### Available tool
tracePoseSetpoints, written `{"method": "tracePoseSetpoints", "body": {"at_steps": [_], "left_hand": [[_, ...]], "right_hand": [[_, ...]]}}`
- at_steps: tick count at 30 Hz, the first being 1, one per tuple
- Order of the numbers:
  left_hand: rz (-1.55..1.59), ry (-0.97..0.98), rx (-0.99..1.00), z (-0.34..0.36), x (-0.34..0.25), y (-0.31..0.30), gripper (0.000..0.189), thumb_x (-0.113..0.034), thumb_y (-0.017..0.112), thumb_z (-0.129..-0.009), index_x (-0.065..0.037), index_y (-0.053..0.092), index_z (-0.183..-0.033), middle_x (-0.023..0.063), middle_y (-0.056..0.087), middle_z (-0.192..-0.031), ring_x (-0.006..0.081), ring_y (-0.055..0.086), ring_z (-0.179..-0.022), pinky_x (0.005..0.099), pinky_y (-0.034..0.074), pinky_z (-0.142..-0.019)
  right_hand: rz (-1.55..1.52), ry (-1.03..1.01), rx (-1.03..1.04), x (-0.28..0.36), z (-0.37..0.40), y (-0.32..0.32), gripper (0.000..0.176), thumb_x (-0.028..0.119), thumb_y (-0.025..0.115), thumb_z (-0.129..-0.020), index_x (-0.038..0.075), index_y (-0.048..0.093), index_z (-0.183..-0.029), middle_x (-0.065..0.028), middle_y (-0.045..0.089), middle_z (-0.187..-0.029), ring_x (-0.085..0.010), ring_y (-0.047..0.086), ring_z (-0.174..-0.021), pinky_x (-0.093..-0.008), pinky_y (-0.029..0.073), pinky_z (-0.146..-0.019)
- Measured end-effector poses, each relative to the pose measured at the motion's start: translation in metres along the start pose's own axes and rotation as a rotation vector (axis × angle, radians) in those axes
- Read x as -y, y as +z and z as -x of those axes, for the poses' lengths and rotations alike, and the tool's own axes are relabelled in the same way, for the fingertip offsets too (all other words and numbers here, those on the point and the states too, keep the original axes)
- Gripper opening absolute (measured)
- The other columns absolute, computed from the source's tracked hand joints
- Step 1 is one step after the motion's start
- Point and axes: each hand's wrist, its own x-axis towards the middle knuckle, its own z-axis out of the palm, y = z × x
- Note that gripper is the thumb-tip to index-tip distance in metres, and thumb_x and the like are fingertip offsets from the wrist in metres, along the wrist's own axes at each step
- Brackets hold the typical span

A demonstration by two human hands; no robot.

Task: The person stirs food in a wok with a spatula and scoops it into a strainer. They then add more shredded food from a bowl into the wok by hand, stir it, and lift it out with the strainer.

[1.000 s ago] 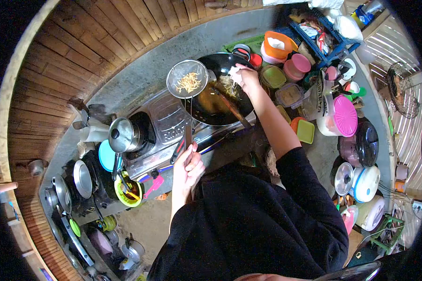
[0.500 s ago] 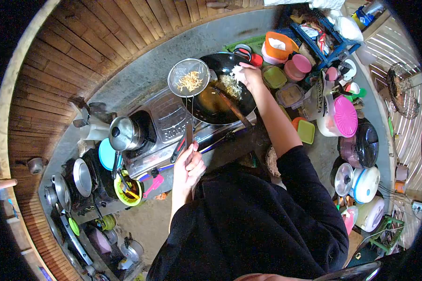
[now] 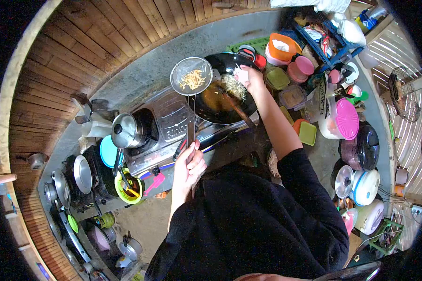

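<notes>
My left hand (image 3: 189,165) is closed around the long handle of a wire mesh strainer (image 3: 177,74). Golden fried strips (image 3: 192,80) lie in its mesh, held at the left rim of a black wok (image 3: 212,117). Over the wok's right side, the fingers of my right hand (image 3: 252,79) are closed on a clump of pale shreds (image 3: 241,75). Just below it, more pale shreds (image 3: 234,89) sit in the brownish oil (image 3: 212,99). A wooden-handled spatula (image 3: 239,110) leans in the wok, its handle crossing the near rim.
A lidded saucepan (image 3: 125,132) stands on the stove (image 3: 166,119) at left. Beside it are a yellow-green bowl (image 3: 129,195) and a pink lighter-like object (image 3: 154,183). Plastic containers (image 3: 297,96) and a pink-lidded tub (image 3: 345,119) crowd the right, with a blue crate (image 3: 330,58) behind.
More pale shreds show in the oil, spread wider under my right hand. The right hand has shifted slightly, with a smaller clump in it. The strainer stays nearly still.
</notes>
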Motion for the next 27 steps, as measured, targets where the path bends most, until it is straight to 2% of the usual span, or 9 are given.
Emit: {"method": "tracePoseSetpoints", "body": {"at_steps": [3,5,7,9,14,17,23,25,27], "left_hand": [[-0.004,-0.002,0.006,0.0,-0.001,0.0,0.016,-0.022,0.035,-0.094,-0.01,0.044,-0.091,-0.007,0.025,-0.043,0.0042,0.021,-0.03,0.0195,0.017,-0.031],[-0.005,-0.003,0.016,0.0,-0.002,0.0,0.016,-0.022,0.035,-0.094,-0.01,0.045,-0.091,-0.0068,0.025,-0.043,0.0043,0.021,-0.03,0.0195,0.017,-0.032],[-0.004,-0.004,0.017,0.001,-0.002,0.002,0.016,-0.022,0.036,-0.094,-0.009,0.046,-0.093,-0.0062,0.026,-0.043,0.0047,0.021,-0.031,0.0198,0.018,-0.032],[0.009,-0.004,0.027,0.002,-0.002,-0.001,0.017,-0.022,0.036,-0.094,-0.009,0.047,-0.094,-0.0059,0.026,-0.043,0.0049,0.021,-0.031,0.0198,0.018,-0.032],[0.043,-0.008,0.049,0.003,-0.001,-0.002,0.019,-0.022,0.036,-0.094,-0.008,0.049,-0.096,-0.0054,0.026,-0.043,0.0053,0.021,-0.031,0.0199,0.018,-0.032],[0.036,-0.006,0.014,0.005,-0.001,0.001,0.018,-0.022,0.035,-0.094,-0.009,0.048,-0.094,-0.0057,0.026,-0.043,0.005,0.021,-0.03,0.0197,0.018,-0.032],[-0.023,0.027,-0.001,0.004,0.0,0.003,0.015,-0.021,0.035,-0.094,-0.009,0.043,-0.09,-0.0068,0.025,-0.043,0.004,0.021,-0.029,0.019,0.018,-0.031],[-0.014,0.021,-0.001,0.004,0.001,0.002,0.015,-0.021,0.035,-0.094,-0.009,0.043,-0.091,-0.007,0.025,-0.042,0.004,0.021,-0.029,0.019,0.018,-0.031],[-0.011,0.019,0.0,0.003,0.002,0.002,0.015,-0.021,0.035,-0.094,-0.009,0.044,-0.091,-0.0071,0.025,-0.043,0.004,0.021,-0.03,0.0191,0.017,-0.031]], "right_hand": [[0.026,-0.007,0.115,0.005,0.015,0.016,0.028,0.0,0.042,-0.078,-0.007,0.052,-0.104,-0.0234,0.055,-0.101,-0.0353,0.057,-0.09,-0.0445,0.053,-0.075],[0.001,0.12,0.265,0.006,0.022,0.024,0.033,-0.005,0.044,-0.073,-0.007,0.052,-0.104,-0.0242,0.058,-0.093,-0.0351,0.061,-0.079,-0.0399,0.056,-0.063],[0.042,0.157,0.279,0.003,0.03,0.029,0.031,-0.006,0.041,-0.074,-0.007,0.052,-0.103,-0.0234,0.059,-0.091,-0.033,0.062,-0.079,-0.0388,0.056,-0.065],[0.282,0.092,0.325,-0.002,0.04,0.031,0.043,-0.012,0.036,-0.067,-0.01,0.048,-0.108,-0.0263,0.052,-0.107,-0.0358,0.058,-0.093,-0.0427,0.052,-0.079],[0.44,-0.019,0.217,-0.021,0.033,0.029,0.038,-0.017,0.044,-0.066,-0.006,0.054,-0.101,-0.02,0.06,-0.091,-0.0282,0.062,-0.082,-0.0355,0.056,-0.068],[0.493,-0.083,0.209,-0.023,0.029,0.031,0.035,-0.015,0.047,-0.066,-0.005,0.055,-0.099,-0.0193,0.06,-0.091,-0.0268,0.063,-0.078,-0.0342,0.056,-0.067],[0.384,0.047,0.218,-0.025,0.034,0.029,0.034,-0.014,0.052,-0.068,-0.004,0.055,-0.1,-0.0175,0.06,-0.089,-0.0241,0.063,-0.075,-0.0338,0.056,-0.066],[0.408,0.016,0.213,-0.023,0.04,0.03,0.033,-0.013,0.055,-0.067,-0.003,0.055,-0.099,-0.0172,0.061,-0.089,-0.0226,0.063,-0.074,-0.0321,0.055,-0.065],[0.378,-0.152,0.176,-0.017,0.05,0.038,0.032,-0.011,0.06,-0.067,-0.004,0.056,-0.098,-0.0176,0.062,-0.087,-0.0218,0.063,-0.073,-0.0294,0.054,-0.063]]}}
